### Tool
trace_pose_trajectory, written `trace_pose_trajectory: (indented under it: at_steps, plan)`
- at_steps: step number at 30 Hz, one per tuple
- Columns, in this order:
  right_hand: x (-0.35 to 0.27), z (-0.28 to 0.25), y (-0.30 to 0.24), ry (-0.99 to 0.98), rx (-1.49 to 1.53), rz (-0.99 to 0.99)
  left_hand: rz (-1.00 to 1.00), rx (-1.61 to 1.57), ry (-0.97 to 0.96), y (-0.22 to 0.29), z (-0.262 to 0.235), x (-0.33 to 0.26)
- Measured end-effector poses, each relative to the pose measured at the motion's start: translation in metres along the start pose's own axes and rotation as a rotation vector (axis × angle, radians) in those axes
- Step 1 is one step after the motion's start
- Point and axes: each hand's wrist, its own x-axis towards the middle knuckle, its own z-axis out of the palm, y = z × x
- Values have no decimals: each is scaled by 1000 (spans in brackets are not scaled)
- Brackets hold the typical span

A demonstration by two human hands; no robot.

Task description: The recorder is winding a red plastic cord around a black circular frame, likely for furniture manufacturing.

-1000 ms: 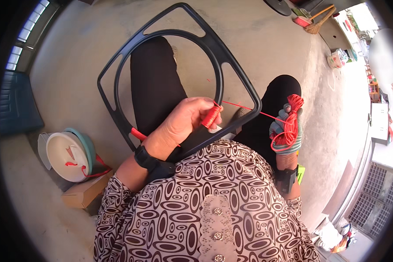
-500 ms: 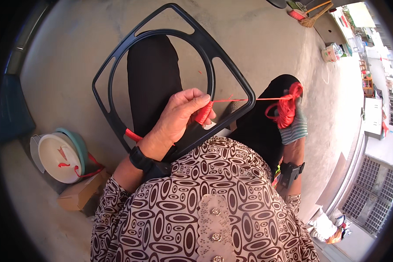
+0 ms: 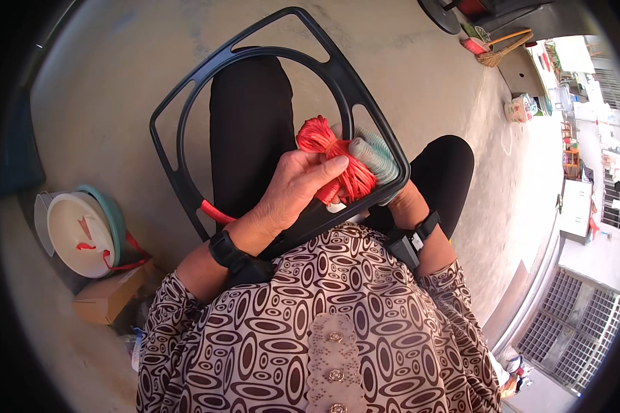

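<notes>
On lap, 2 hands point(image 3: 293, 196) grip red cord point(image 3: 337, 162).

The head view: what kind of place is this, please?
Probably an outdoor yard or lane beside a house: a bare concrete floor in sunlight, a broom at the wall, and a metal grille gate at the right.

We can't see most of the right hand point(image 3: 386, 180): it's behind the black frame point(image 3: 186, 172) & the red cord bundle point(image 3: 337, 162), only gloved fingertips show, so grip can't be read. Left hand point(image 3: 293, 189) covers part of the bundle, its palm side is hidden. Bowls point(image 3: 83, 234) at left are partly cut by the dark fisheye rim; street stuff far right is too small/blurred to ID.
</notes>
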Motion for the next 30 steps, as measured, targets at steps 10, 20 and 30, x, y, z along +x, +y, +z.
trace_pose_trajectory:
  at_steps: [10,20,30]
  plan:
    - [23,14,6,289,346,-171,-283,-238,33,-5,-3,4]
    - [-89,-66,-7,-6,605,-471,-293,-201,-45,-3,-6,3]
    - [-114,-19,22,507,294,-305,-168,-130,-31,2,-5,5]
